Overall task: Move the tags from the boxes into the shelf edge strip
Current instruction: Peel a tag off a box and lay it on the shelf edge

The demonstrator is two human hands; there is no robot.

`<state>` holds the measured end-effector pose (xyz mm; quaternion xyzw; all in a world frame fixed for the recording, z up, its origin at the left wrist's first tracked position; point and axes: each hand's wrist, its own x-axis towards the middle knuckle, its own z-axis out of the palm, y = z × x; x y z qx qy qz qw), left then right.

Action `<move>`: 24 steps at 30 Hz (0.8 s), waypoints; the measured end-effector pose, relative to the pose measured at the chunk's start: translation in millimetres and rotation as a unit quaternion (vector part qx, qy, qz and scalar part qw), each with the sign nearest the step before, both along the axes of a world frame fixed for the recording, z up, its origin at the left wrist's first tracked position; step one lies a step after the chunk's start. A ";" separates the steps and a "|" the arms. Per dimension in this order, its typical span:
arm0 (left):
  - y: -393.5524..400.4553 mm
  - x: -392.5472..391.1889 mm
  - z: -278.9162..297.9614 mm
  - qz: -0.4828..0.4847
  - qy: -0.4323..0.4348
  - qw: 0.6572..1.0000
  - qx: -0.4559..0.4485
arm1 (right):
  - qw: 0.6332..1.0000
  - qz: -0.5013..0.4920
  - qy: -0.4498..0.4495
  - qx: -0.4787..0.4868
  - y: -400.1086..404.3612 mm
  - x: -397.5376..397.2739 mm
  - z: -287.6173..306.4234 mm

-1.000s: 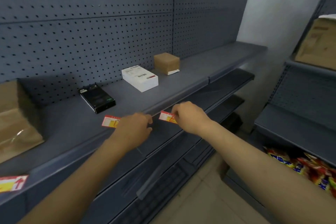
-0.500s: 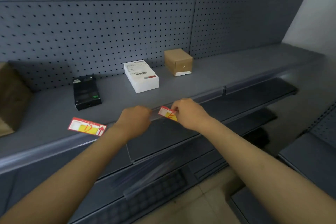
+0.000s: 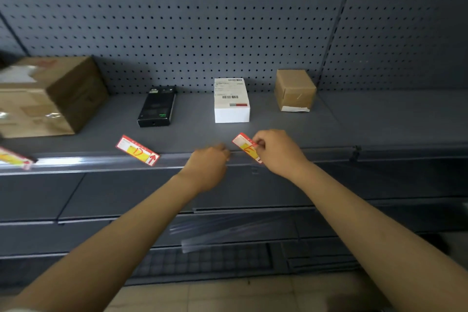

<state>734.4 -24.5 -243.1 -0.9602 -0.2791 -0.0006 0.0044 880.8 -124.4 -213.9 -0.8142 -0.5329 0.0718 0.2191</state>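
Before you runs the grey shelf, its edge strip along the front lip. At far left sits a big cardboard box; farther right stand a white box, a small brown box and a black box. Your right hand pinches the tag marked E, tilted at the strip. Your left hand is curled with fingertips at the strip's lip; you cannot tell what it grips. The tag marked D lies askew across the strip, another tag at far left
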 end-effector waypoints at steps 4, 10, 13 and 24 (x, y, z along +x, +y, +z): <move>-0.8 3.8 -6.4 -0.008 -0.027 1.000 0.003 | 1.000 0.004 0.016 0.024 12.4 3.2 0.5; 0.1 0.9 -14.2 -0.013 -0.078 0.997 0.011 | 0.997 0.023 0.032 0.059 25.8 1.0 1.6; 2.8 1.0 -15.4 -0.025 -0.092 0.995 0.017 | 0.997 0.025 0.033 0.062 30.1 1.0 0.6; 2.5 -1.0 -8.9 -0.036 -0.136 0.988 -0.056 | 0.998 0.045 0.019 0.038 40.7 -6.3 -6.9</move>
